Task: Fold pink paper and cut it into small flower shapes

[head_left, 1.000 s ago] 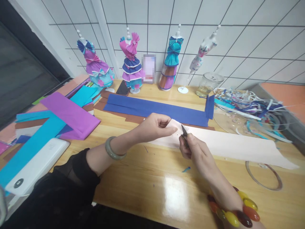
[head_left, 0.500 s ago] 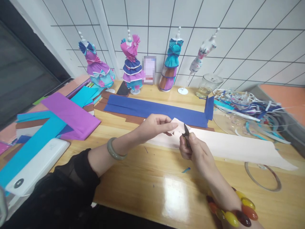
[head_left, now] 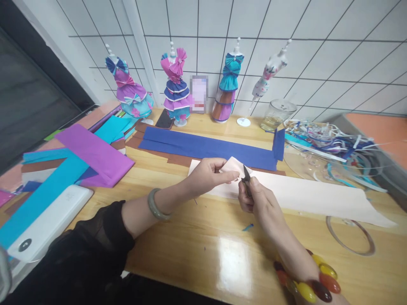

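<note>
My left hand (head_left: 208, 176) pinches a small piece of pale pink paper (head_left: 234, 164) between thumb and fingers. My right hand (head_left: 262, 203) is closed around small dark scissors (head_left: 247, 176), whose blades point up at the right side of that piece. Beneath both hands lies a long pale pink strip (head_left: 311, 190) reaching to the right. Just behind it is a folded dark blue strip (head_left: 206, 146) on brown material. How the left fingertips meet behind the piece is partly hidden.
Dressed miniature mannequins (head_left: 230, 76) and one without a dress (head_left: 270, 76) stand by the tiled wall. A glass (head_left: 278, 114) and a heap of cut scraps (head_left: 330, 140) are at the right. Purple material (head_left: 95, 152) and a white device (head_left: 54, 220) lie left.
My left hand has shifted slightly right and down, and the small pale pink piece shows more above its fingers. The scissors have moved slightly left, still in my right hand.
</note>
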`<state>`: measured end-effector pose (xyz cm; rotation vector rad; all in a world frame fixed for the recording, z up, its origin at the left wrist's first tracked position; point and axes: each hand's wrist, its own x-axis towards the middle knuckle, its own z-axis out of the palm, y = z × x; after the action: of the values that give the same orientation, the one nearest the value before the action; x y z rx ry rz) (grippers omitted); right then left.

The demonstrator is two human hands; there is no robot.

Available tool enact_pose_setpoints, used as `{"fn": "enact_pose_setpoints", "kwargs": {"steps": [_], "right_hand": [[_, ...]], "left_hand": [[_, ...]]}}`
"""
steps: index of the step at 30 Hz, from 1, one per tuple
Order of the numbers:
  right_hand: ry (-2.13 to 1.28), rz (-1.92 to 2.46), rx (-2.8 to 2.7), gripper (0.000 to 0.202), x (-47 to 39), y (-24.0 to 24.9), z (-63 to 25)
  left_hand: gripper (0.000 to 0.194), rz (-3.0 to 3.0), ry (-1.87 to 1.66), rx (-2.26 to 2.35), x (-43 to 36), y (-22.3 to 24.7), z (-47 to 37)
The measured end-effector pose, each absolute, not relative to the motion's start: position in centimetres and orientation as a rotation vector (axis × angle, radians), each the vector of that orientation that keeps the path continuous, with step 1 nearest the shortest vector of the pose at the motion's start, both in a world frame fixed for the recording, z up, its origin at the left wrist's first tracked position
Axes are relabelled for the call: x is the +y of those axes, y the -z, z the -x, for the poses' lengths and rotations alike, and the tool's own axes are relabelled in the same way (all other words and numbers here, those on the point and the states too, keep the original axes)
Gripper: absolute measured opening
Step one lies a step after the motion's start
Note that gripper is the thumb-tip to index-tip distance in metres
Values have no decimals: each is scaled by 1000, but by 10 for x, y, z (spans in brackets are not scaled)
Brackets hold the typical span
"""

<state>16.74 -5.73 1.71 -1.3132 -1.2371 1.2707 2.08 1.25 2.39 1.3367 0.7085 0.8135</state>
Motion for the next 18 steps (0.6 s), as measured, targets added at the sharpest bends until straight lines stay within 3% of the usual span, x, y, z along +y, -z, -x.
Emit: {"fn": "enact_pose_setpoints", "kwargs": {"steps": [18], "right_hand": [[-1241, 1317, -1293, 44, -58, -17, -169]], "left_hand": [[26, -1410, -844, 739, 9, -26, -19]]}}
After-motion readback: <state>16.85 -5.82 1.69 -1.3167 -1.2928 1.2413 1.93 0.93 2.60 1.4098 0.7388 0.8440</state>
